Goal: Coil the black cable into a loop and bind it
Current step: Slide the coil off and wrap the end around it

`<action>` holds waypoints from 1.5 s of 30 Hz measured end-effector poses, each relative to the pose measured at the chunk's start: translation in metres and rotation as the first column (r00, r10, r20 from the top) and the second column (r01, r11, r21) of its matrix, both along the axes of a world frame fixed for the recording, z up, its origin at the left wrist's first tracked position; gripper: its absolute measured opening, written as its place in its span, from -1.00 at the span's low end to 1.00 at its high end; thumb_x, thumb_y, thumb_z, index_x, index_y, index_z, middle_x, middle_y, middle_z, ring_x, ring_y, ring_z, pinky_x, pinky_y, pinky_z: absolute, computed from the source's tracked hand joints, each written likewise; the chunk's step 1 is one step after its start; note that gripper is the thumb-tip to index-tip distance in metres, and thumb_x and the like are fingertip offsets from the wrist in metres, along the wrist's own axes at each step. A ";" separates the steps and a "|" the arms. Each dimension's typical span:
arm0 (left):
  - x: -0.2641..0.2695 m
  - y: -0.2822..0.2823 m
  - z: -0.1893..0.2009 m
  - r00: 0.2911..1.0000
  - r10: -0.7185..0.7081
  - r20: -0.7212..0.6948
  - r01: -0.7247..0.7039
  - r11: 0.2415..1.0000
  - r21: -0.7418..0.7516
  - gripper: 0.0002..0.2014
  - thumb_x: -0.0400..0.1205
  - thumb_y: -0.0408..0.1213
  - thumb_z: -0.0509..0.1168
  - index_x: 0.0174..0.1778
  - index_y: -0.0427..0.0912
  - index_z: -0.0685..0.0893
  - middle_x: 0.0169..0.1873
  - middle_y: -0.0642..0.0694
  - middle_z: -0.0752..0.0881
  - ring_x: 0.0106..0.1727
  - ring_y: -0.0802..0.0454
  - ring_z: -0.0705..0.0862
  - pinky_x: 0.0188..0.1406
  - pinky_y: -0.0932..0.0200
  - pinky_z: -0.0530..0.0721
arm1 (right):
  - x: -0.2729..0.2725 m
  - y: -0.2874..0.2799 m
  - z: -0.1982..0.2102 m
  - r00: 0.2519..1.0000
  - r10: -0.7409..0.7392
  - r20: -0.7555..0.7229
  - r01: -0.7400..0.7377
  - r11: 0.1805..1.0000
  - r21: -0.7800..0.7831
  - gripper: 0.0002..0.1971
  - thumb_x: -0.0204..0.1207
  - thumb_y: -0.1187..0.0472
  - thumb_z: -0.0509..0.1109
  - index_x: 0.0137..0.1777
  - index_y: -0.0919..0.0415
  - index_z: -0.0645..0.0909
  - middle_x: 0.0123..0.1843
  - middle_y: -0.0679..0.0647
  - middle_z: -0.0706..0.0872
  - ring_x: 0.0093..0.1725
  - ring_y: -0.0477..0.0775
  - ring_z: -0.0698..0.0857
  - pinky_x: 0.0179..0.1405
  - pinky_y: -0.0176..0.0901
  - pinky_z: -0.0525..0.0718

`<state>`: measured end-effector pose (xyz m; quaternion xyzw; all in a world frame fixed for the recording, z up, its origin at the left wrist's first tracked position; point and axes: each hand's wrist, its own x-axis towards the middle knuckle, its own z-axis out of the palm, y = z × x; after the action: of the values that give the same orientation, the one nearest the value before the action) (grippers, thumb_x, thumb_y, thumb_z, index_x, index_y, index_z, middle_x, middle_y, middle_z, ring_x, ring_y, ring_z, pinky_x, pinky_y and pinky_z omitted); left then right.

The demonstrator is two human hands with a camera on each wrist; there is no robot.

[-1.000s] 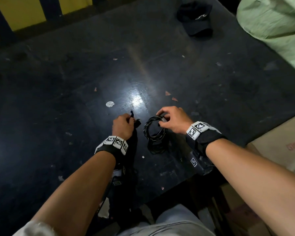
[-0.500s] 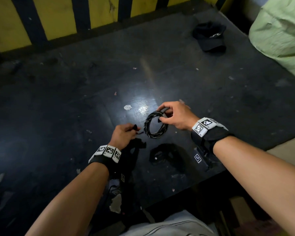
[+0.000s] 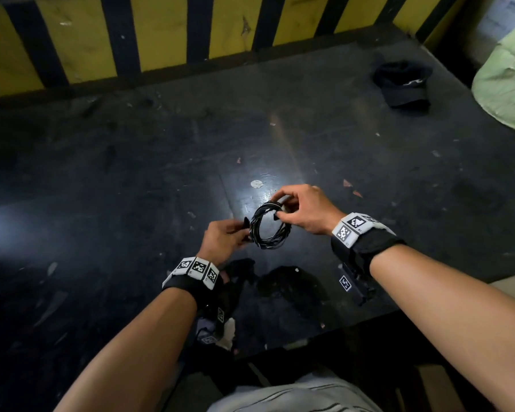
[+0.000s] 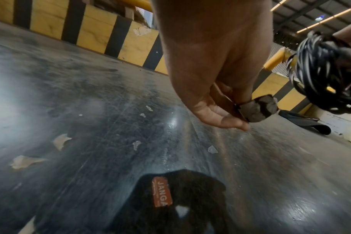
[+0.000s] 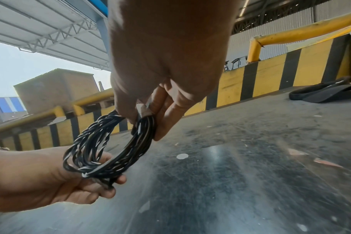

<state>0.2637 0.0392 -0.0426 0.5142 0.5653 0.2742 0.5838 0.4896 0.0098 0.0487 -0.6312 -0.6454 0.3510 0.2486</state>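
Observation:
The black cable [image 3: 272, 243] is wound into a small ring and held in the air above the dark table [image 3: 131, 188]. My right hand [image 3: 280, 209] pinches the ring's upper right side; in the right wrist view the fingers [image 5: 164, 126] clamp the strands [image 5: 102, 152] where a bit of strap [image 5: 143, 110] shows. My left hand [image 3: 244, 228] is at the ring's left edge and pinches a short dark strap end [image 4: 257, 110] between thumb and fingers. The left wrist view has the coil [image 4: 319, 71] at its upper right.
A black cap [image 3: 405, 84] lies at the table's far right. A pale green sack [image 3: 509, 87] stands beyond the right edge. A yellow and black striped barrier [image 3: 161, 34] runs along the back. Paper scraps [image 3: 256, 183] dot the tabletop.
The coil has been lifted off the table and farther from me by the right hand. The left hand has followed and closed in on the coil's left edge, still pinching the strap.

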 end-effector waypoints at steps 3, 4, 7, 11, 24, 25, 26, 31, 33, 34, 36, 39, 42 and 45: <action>-0.006 -0.005 0.003 0.995 -0.093 -0.041 0.093 0.996 -0.014 -0.91 0.61 -0.38 0.49 -0.13 -0.11 0.89 -0.40 -0.08 0.79 -0.46 0.16 0.63 -0.41 0.29 0.63 | -0.010 0.000 0.002 0.999 0.041 -0.015 -0.041 0.999 0.012 -0.75 0.40 0.23 0.62 0.07 -0.02 0.79 -0.19 0.03 0.88 -0.24 -0.14 0.80 0.02 -0.16 0.82; -0.008 -0.008 0.006 0.991 -0.123 -0.056 0.122 0.992 -0.025 -0.93 0.61 -0.36 0.50 -0.07 -0.14 0.89 -0.40 -0.10 0.77 -0.51 0.21 0.57 -0.46 0.32 0.57 | -0.013 0.000 0.002 0.998 0.055 -0.017 -0.055 0.998 0.010 -0.75 0.39 0.22 0.62 0.06 -0.01 0.79 -0.20 0.02 0.87 -0.24 -0.14 0.80 0.02 -0.14 0.82; -0.012 -0.012 0.009 0.973 -0.196 -0.119 0.194 0.981 -0.025 -0.90 0.62 -0.35 0.49 -0.03 -0.10 0.90 -0.39 -0.13 0.74 -0.50 0.12 0.50 -0.50 0.21 0.51 | -0.018 0.000 0.004 0.996 0.095 0.000 -0.095 0.996 -0.001 -0.74 0.38 0.24 0.62 0.06 -0.01 0.79 -0.19 0.01 0.88 -0.18 -0.07 0.84 0.05 -0.09 0.83; -0.020 -0.017 0.014 0.963 -0.224 -0.150 0.234 0.971 0.053 -0.85 0.56 -0.38 0.54 0.03 -0.25 0.87 -0.16 -0.26 0.88 -0.26 -0.02 0.72 -0.24 0.10 0.68 | -0.020 -0.002 0.007 0.992 0.118 0.045 -0.118 0.993 0.005 -0.74 0.41 0.24 0.62 0.07 -0.02 0.79 -0.19 -0.04 0.86 -0.21 -0.15 0.79 0.02 -0.16 0.81; -0.034 -0.030 0.017 0.974 -0.192 -0.117 0.204 0.973 0.104 -0.84 0.60 -0.48 0.46 -0.06 -0.10 0.79 -0.26 0.11 0.89 -0.27 0.07 0.85 -0.17 -0.35 0.75 | -0.028 -0.002 0.007 0.989 0.123 0.078 -0.126 0.992 0.024 -0.75 0.42 0.23 0.61 0.07 -0.03 0.79 -0.25 -0.13 0.81 -0.29 -0.35 0.73 -0.13 -0.49 0.65; -0.033 -0.030 0.016 0.978 -0.178 -0.107 0.190 0.976 0.109 -0.82 0.61 -0.48 0.46 -0.08 -0.06 0.79 -0.29 0.10 0.88 -0.32 0.11 0.82 -0.21 -0.27 0.75 | -0.029 -0.003 0.006 0.988 0.131 0.080 -0.132 0.991 0.012 -0.75 0.42 0.23 0.60 0.07 -0.04 0.79 -0.28 -0.15 0.79 -0.32 -0.40 0.71 -0.18 -0.56 0.60; -0.033 -0.029 0.015 0.982 -0.164 -0.094 0.174 0.978 0.114 -0.81 0.61 -0.48 0.45 -0.08 -0.06 0.79 -0.31 0.05 0.88 -0.34 0.10 0.79 -0.25 -0.17 0.74 | -0.029 -0.004 0.004 0.987 0.140 0.084 -0.141 0.990 0.005 -0.75 0.42 0.23 0.60 0.07 -0.04 0.79 -0.30 -0.17 0.78 -0.34 -0.42 0.69 -0.23 -0.62 0.56; -0.032 -0.032 0.018 0.987 -0.157 -0.036 0.160 0.982 0.097 -0.87 0.62 -0.52 0.43 -0.01 -0.22 0.78 -0.26 -0.09 0.86 -0.31 0.18 0.78 -0.36 0.33 0.65 | -0.029 -0.003 0.001 0.983 0.142 0.118 -0.144 0.990 0.003 -0.76 0.44 0.21 0.59 0.09 -0.04 0.79 -0.24 -0.13 0.81 -0.25 -0.30 0.72 -0.13 -0.47 0.63; -0.032 -0.033 0.018 0.986 -0.165 -0.022 0.167 0.983 0.076 -0.89 0.62 -0.50 0.45 0.00 -0.25 0.77 -0.16 -0.25 0.87 -0.18 0.03 0.79 -0.33 0.30 0.65 | -0.028 -0.002 -0.001 0.983 0.122 0.135 -0.126 0.992 0.021 -0.75 0.43 0.20 0.59 0.09 -0.05 0.79 -0.21 -0.09 0.83 -0.22 -0.23 0.75 -0.05 -0.34 0.68; -0.033 -0.033 0.018 0.986 -0.165 -0.014 0.166 0.984 0.071 -0.90 0.61 -0.48 0.46 -0.02 -0.23 0.77 -0.11 -0.32 0.87 -0.12 -0.06 0.78 -0.29 0.24 0.66 | -0.028 -0.001 -0.002 0.983 0.115 0.142 -0.120 0.992 0.027 -0.75 0.42 0.19 0.59 0.09 -0.05 0.79 -0.21 -0.08 0.83 -0.21 -0.20 0.75 -0.03 -0.30 0.69; -0.035 -0.033 0.016 0.988 -0.155 0.004 0.155 0.986 0.061 -0.89 0.61 -0.46 0.47 -0.06 -0.16 0.79 -0.06 -0.37 0.87 -0.09 -0.17 0.77 -0.16 0.04 0.70 | -0.028 0.000 -0.005 0.983 0.106 0.150 -0.112 0.993 0.031 -0.75 0.42 0.19 0.59 0.09 -0.04 0.79 -0.22 -0.08 0.82 -0.22 -0.19 0.75 -0.03 -0.29 0.68; -0.036 -0.032 0.013 0.990 -0.136 0.024 0.135 0.990 0.042 -0.88 0.63 -0.44 0.45 -0.05 -0.12 0.80 -0.15 -0.26 0.90 -0.14 -0.15 0.73 -0.16 0.04 0.69 | -0.029 0.000 -0.009 0.985 0.096 0.142 -0.102 0.994 0.034 -0.75 0.42 0.20 0.60 0.08 -0.04 0.79 -0.24 -0.10 0.80 -0.22 -0.21 0.75 -0.05 -0.32 0.66; -0.033 -0.033 0.014 0.991 -0.081 0.104 0.085 0.996 -0.033 -0.85 0.69 -0.51 0.35 0.01 -0.19 0.76 -0.33 0.01 0.87 -0.28 0.11 0.78 -0.33 0.30 0.65 | -0.032 0.000 -0.012 0.986 0.098 0.135 -0.102 0.995 0.022 -0.76 0.43 0.19 0.59 0.09 -0.04 0.79 -0.21 -0.06 0.82 -0.15 -0.10 0.80 -0.06 -0.35 0.67; -0.036 -0.034 0.017 0.980 -0.036 0.197 0.064 0.989 -0.137 -0.78 0.69 -0.57 0.30 0.21 -0.35 0.71 -0.37 -0.03 0.85 -0.34 0.15 0.77 -0.30 0.25 0.69 | -0.034 0.001 -0.018 0.988 0.076 0.132 -0.080 0.996 0.027 -0.75 0.42 0.21 0.59 0.09 -0.03 0.79 -0.15 0.02 0.88 -0.10 -0.03 0.84 -0.02 -0.28 0.72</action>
<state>0.2278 0.0053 -0.0260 0.4559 0.5107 0.2673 0.6782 0.4558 0.0104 0.0308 -0.6231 -0.6900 0.3078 0.2022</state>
